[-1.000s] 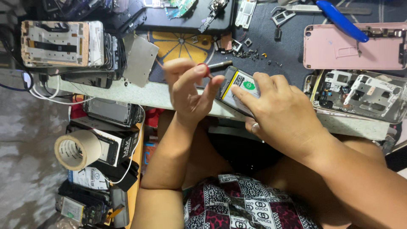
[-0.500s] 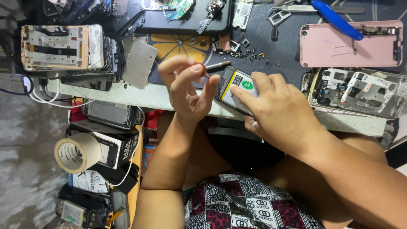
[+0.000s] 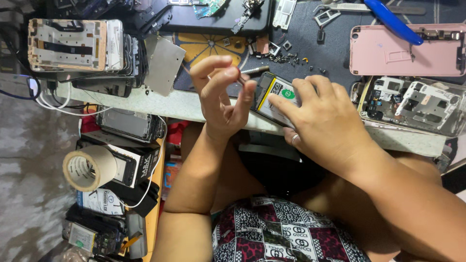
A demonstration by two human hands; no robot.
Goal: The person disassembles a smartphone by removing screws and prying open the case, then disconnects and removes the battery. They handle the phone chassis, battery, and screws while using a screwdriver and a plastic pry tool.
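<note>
My right hand (image 3: 323,121) presses a black phone battery (image 3: 277,95), with a yellow edge and a round green sticker, against the front edge of the work mat (image 3: 310,43). My left hand (image 3: 224,99) is raised just left of the battery. Its thumb and fingertips pinch the end of a slim metal tool (image 3: 255,71), whose tip points right over the battery's top corner. My forearms come up from my lap, where a patterned shirt shows.
A pink phone back shell (image 3: 403,51) and an opened phone frame (image 3: 412,104) lie at the right, under a blue-handled tool (image 3: 393,22). Small screws (image 3: 286,58) are scattered on the mat. Stacked phone frames (image 3: 73,46), a metal plate (image 3: 165,63) and a tape roll (image 3: 90,168) are at the left.
My left hand's fingers have drawn together around the slim tool beside the battery. My right hand has stayed on the battery.
</note>
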